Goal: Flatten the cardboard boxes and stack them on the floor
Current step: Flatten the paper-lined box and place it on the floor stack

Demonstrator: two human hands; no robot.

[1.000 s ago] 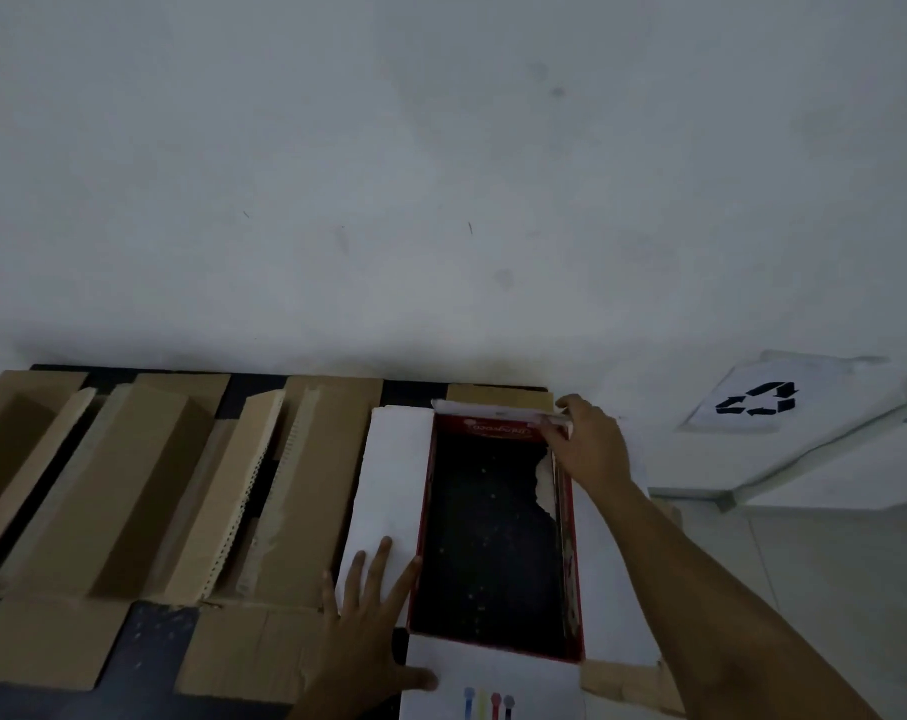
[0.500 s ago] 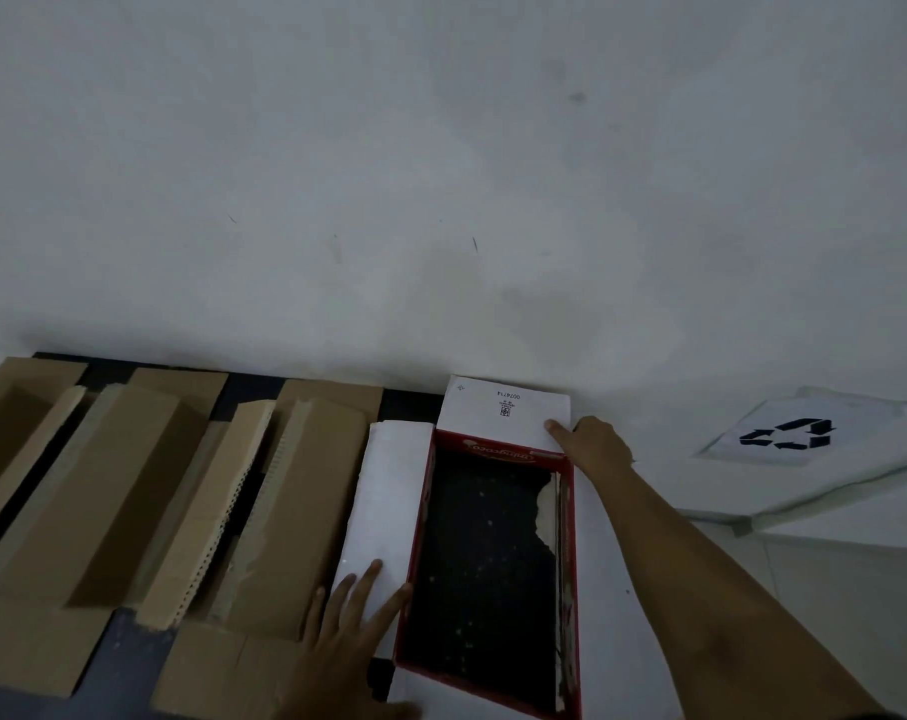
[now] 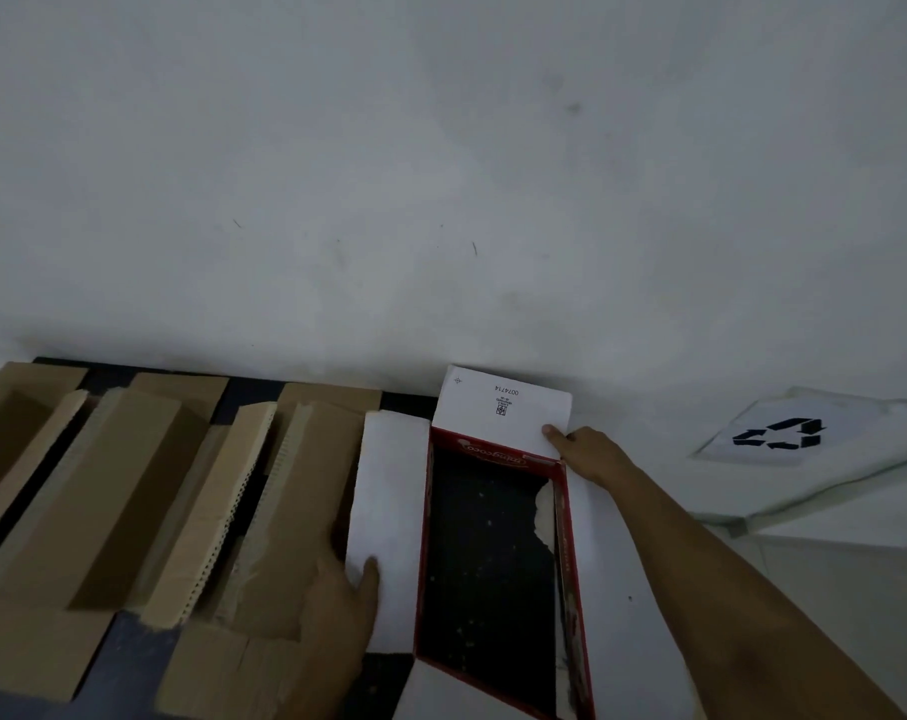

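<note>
A red-edged white box (image 3: 493, 553) stands open on a dark table, its flaps folded outward and its dark inside showing. My left hand (image 3: 342, 600) grips the near edge of the box's left flap (image 3: 389, 511), thumb on top and fingers underneath. My right hand (image 3: 586, 452) pinches the right corner of the far flap (image 3: 503, 407), which lies folded back toward the wall with small print on it.
Several open brown cardboard boxes (image 3: 129, 491) sit in a row left of the white box, flaps spread. The dark table (image 3: 129, 652) backs onto a white wall. A sheet with a recycling symbol (image 3: 778, 433) lies on a white surface at the right.
The far flap has swung from upright back toward the wall under my right hand. My left hand went from pressing flat on the left flap to gripping its edge. The view tilted up.
</note>
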